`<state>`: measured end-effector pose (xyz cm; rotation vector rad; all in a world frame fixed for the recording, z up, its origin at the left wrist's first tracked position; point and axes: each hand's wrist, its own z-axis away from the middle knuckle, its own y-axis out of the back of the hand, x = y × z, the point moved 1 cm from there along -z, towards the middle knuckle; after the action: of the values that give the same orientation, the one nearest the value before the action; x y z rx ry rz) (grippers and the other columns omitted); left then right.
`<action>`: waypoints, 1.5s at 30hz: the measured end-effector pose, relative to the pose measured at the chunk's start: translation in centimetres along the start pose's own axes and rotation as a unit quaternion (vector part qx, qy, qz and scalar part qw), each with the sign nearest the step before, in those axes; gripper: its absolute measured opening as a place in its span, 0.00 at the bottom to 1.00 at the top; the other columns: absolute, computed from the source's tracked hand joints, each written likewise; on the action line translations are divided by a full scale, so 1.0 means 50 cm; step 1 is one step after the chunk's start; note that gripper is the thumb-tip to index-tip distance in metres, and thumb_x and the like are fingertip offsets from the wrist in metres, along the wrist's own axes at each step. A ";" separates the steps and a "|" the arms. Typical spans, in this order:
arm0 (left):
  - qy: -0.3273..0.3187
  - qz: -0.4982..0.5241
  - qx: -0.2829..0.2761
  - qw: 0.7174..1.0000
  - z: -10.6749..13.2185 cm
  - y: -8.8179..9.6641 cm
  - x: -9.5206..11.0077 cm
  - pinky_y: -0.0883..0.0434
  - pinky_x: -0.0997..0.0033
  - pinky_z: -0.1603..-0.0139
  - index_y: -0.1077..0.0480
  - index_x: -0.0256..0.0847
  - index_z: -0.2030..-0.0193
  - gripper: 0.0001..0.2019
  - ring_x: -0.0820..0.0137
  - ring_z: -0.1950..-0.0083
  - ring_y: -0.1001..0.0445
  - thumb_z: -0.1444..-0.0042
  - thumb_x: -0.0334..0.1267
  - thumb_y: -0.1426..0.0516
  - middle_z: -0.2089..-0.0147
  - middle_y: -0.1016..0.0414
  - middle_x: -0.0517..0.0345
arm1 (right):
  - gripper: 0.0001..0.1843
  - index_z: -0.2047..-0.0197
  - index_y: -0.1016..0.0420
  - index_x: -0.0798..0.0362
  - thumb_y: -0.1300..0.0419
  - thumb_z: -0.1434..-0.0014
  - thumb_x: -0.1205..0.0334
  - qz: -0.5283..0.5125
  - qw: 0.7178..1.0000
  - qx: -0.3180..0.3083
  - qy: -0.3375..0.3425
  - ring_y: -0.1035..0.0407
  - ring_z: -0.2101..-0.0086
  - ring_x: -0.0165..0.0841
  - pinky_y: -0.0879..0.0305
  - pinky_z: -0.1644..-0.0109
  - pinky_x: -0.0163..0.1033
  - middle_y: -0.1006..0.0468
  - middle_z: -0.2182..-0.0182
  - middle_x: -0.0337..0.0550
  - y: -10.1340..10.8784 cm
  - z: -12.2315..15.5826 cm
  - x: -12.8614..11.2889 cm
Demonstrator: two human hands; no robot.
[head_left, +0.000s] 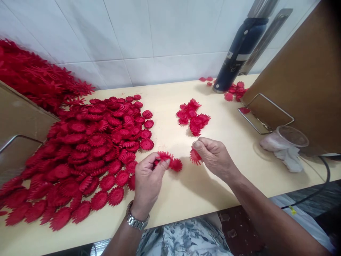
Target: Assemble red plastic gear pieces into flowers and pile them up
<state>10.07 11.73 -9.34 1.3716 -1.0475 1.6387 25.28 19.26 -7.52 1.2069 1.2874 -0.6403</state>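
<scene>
A person sits at a pale desk (173,199) set against a white tiled wall (149,35), seen from above, both bare hands close together near the front edge.

The left hand (147,177), with a metal watch (135,220) on its wrist, has its fingers (162,166) pinching two discs (169,160). These are red and toothed at the rim, one under the thumb and the other jutting out to the right. The right hand (216,158) is just beside it, thumb and fingers pressed together on a single disc (195,157). The two hands do not touch.

To the left, a big pile (98,149) of the same red discs covers much of the desk, its edge touching the left hand. Behind that pile is a heap of spikier red pieces (34,74), partly hidden by a cardboard panel (16,117).

Straight beyond the hands is a small pile (193,115) of discs, well apart from the big one.

At the back right a dark blue bottle (239,49) stands upright, with a few loose discs (236,90) around its base. A large brown board (301,71) leans in at the right, with a wire frame (266,113) at its foot. Near it a clear plastic cup (292,136) lies tipped on a crumpled white wrap (286,156). A black cable (323,181) curves off the desk edge.
</scene>
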 end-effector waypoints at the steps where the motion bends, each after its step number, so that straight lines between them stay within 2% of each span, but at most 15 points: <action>1: 0.001 -0.016 -0.011 1.000 0.000 -0.002 0.001 0.47 0.80 0.80 0.33 0.38 0.76 0.07 0.80 0.79 0.45 0.52 0.37 0.41 0.79 0.38 0.66 | 0.23 0.81 0.46 0.53 0.48 0.42 0.49 0.013 0.999 -0.029 0.007 0.53 0.81 0.23 0.53 0.78 0.31 0.48 0.83 0.32 -0.001 -0.002 -0.002; 4: 0.001 -0.058 -0.023 0.998 0.003 -0.013 0.004 0.48 0.80 0.82 0.32 0.37 0.76 0.08 0.81 0.81 0.48 0.50 0.39 0.42 0.80 0.38 0.66 | 0.12 0.69 0.35 0.54 0.47 0.41 0.54 -0.004 0.990 -0.137 0.015 0.46 0.79 0.24 0.48 0.76 0.31 0.40 0.81 0.33 -0.022 0.004 -0.012; 7: 0.006 -0.080 -0.028 0.996 0.007 -0.021 0.001 0.48 0.79 0.83 0.32 0.37 0.76 0.10 0.80 0.82 0.47 0.48 0.40 0.45 0.83 0.41 0.66 | 0.08 0.62 0.36 0.54 0.48 0.41 0.58 -0.045 0.983 -0.176 0.014 0.41 0.78 0.24 0.43 0.75 0.30 0.34 0.78 0.34 -0.044 0.013 -0.016; 11: 0.022 -0.049 -0.019 0.998 -0.001 -0.014 -0.004 0.47 0.77 0.84 0.34 0.38 0.77 0.12 0.79 0.84 0.46 0.48 0.41 0.45 0.85 0.43 0.67 | 0.08 0.70 0.36 0.54 0.48 0.41 0.61 0.005 0.995 -0.088 0.045 0.41 0.78 0.25 0.43 0.74 0.31 0.35 0.79 0.35 -0.027 -0.010 -0.011; 14: -0.004 -0.071 0.000 0.997 -0.018 -0.010 0.003 0.47 0.77 0.84 0.34 0.38 0.78 0.11 0.79 0.84 0.46 0.48 0.40 0.44 0.85 0.43 0.67 | 0.08 0.71 0.36 0.54 0.48 0.42 0.62 0.077 0.994 0.008 0.077 0.44 0.78 0.25 0.46 0.75 0.31 0.38 0.80 0.35 0.010 -0.049 -0.010; 16: -0.022 -0.094 -0.004 0.995 -0.029 -0.012 0.011 0.47 0.77 0.83 0.34 0.38 0.78 0.10 0.79 0.84 0.46 0.48 0.39 0.45 0.85 0.43 0.68 | 0.08 0.71 0.34 0.54 0.48 0.42 0.62 0.123 0.988 0.031 0.092 0.44 0.78 0.25 0.47 0.75 0.32 0.37 0.79 0.35 0.027 -0.068 -0.013; 21: -0.003 -0.077 -0.022 0.997 -0.038 -0.026 0.011 0.47 0.77 0.83 0.33 0.38 0.77 0.10 0.79 0.84 0.46 0.48 0.39 0.46 0.86 0.43 0.68 | 0.04 0.66 0.31 0.55 0.44 0.44 0.63 0.134 0.978 -0.081 0.142 0.44 0.81 0.23 0.46 0.77 0.30 0.37 0.83 0.32 0.006 -0.058 -0.019; 24: 0.016 -0.059 -0.031 0.998 -0.032 -0.028 0.002 0.47 0.77 0.83 0.32 0.38 0.75 0.09 0.79 0.85 0.46 0.47 0.39 0.46 0.86 0.43 0.69 | 0.03 0.67 0.29 0.55 0.44 0.45 0.67 0.120 0.964 -0.135 0.196 0.38 0.78 0.24 0.43 0.74 0.30 0.30 0.78 0.36 -0.018 -0.036 -0.014; 29: 0.029 -0.054 -0.017 0.998 -0.032 -0.020 0.002 0.49 0.77 0.84 0.32 0.37 0.77 0.11 0.80 0.85 0.48 0.48 0.40 0.46 0.87 0.44 0.69 | 0.06 0.71 0.30 0.56 0.45 0.44 0.65 0.048 0.980 -0.154 0.113 0.39 0.79 0.24 0.43 0.76 0.30 0.31 0.80 0.36 -0.015 -0.035 -0.006; 32: 0.014 -0.101 -0.003 0.995 -0.050 -0.026 0.015 0.48 0.78 0.84 0.33 0.37 0.78 0.12 0.81 0.85 0.47 0.48 0.41 0.46 0.84 0.39 0.66 | 0.09 0.72 0.32 0.57 0.46 0.43 0.62 0.048 0.988 -0.111 0.093 0.42 0.80 0.24 0.45 0.78 0.30 0.34 0.81 0.35 0.011 -0.067 -0.011; 34: -0.002 -0.149 -0.018 0.989 -0.067 -0.036 0.025 0.45 0.78 0.83 0.29 0.36 0.73 0.10 0.81 0.83 0.44 0.49 0.41 0.45 0.80 0.34 0.64 | 0.09 0.70 0.31 0.57 0.48 0.42 0.62 0.127 0.986 -0.050 0.093 0.39 0.78 0.25 0.42 0.74 0.32 0.32 0.79 0.37 0.032 -0.098 -0.014; 37: -0.021 -0.198 -0.027 0.980 -0.086 -0.040 0.034 0.40 0.78 0.79 0.30 0.37 0.54 0.17 0.78 0.78 0.38 0.50 0.42 0.44 0.75 0.30 0.62 | 0.10 0.62 0.27 0.57 0.48 0.43 0.63 0.334 0.934 0.051 0.114 0.33 0.69 0.33 0.37 0.63 0.40 0.26 0.69 0.45 0.054 -0.127 -0.012; 39: -0.019 -0.194 -0.003 0.981 -0.085 -0.026 0.036 0.40 0.79 0.79 0.36 0.38 0.46 0.24 0.78 0.78 0.38 0.49 0.44 0.44 0.73 0.29 0.62 | 0.12 0.58 0.28 0.57 0.47 0.43 0.63 0.405 0.899 0.072 0.150 0.33 0.62 0.39 0.37 0.57 0.45 0.26 0.63 0.50 0.053 -0.118 -0.009; 41: -0.002 -0.162 0.033 0.986 -0.072 -0.004 0.037 0.44 0.80 0.83 0.36 0.40 0.46 0.23 0.80 0.81 0.41 0.49 0.46 0.44 0.72 0.30 0.63 | 0.12 0.57 0.28 0.57 0.46 0.42 0.62 0.393 0.897 0.002 0.204 0.33 0.60 0.38 0.36 0.57 0.44 0.27 0.62 0.51 0.036 -0.087 -0.005; 45: 0.070 -0.029 0.056 0.996 -0.026 0.033 0.046 0.47 0.81 0.85 0.29 0.38 0.63 0.14 0.82 0.82 0.44 0.52 0.45 0.41 0.77 0.37 0.65 | 0.08 0.62 0.28 0.55 0.47 0.41 0.66 0.352 0.871 -0.242 0.245 0.35 0.71 0.28 0.38 0.69 0.33 0.30 0.66 0.45 -0.024 -0.016 0.008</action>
<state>7.72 12.38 -7.41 1.3239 -0.8379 1.7450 24.02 19.72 -8.15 1.3217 1.1829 0.5304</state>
